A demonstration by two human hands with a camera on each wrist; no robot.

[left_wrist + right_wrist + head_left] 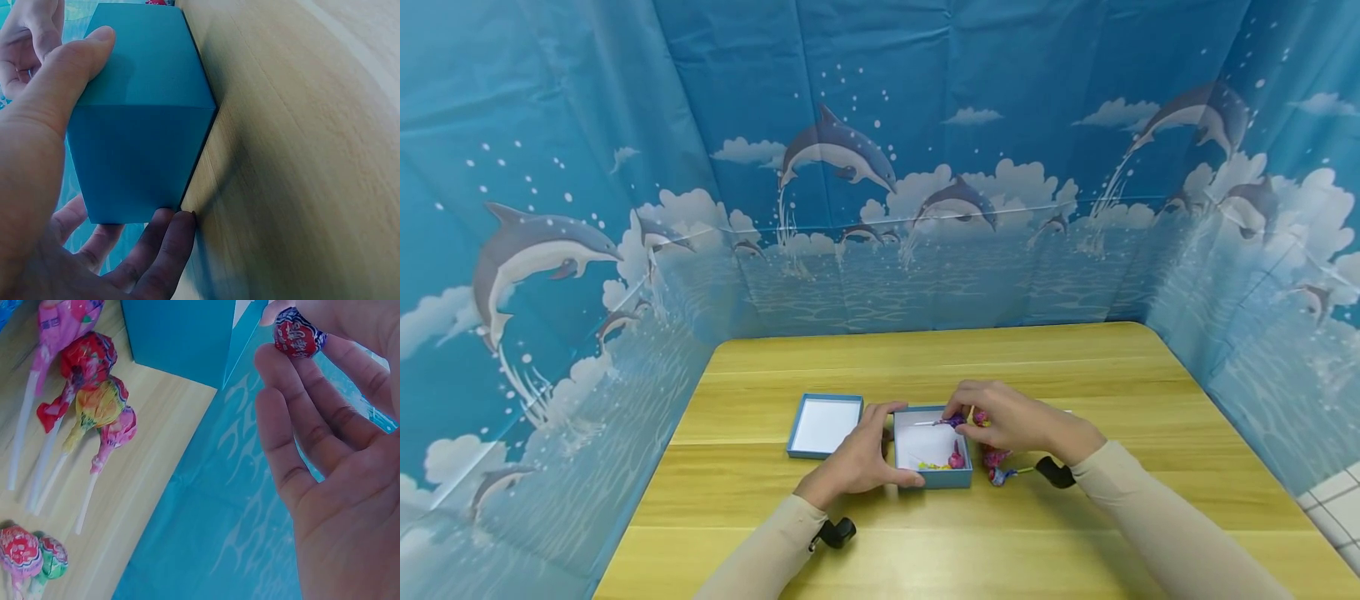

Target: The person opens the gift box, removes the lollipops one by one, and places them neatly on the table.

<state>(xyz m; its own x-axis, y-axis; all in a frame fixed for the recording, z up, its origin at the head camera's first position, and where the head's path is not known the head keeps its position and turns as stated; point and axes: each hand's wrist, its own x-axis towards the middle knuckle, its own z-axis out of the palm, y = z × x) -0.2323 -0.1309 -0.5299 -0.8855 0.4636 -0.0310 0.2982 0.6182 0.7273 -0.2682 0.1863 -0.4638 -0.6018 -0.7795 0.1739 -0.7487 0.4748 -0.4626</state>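
A blue square box (946, 479) with a white inside stands uncovered on the table. My left hand (861, 458) grips it from the left, thumb on the front wall and fingers along the left side. Above the box, my right hand (1011, 421) pinches a lollipop by its purple-and-red wrapped head (300, 334); its white stick points left. Inside the box lie a pink lollipop (956, 458) and something yellow (928, 466), partly hidden by the front wall. Several wrapped lollipops (87, 359) lie to the right of the box, partly covered by my right hand in the head view.
The matching blue lid (825, 427) lies to the left of the box, white inside facing up. The yellow wood-grain table (880, 550) reaches back to a blue dolphin-printed curtain (865, 283). A small black wrist camera (837, 532) sits at my left wrist.
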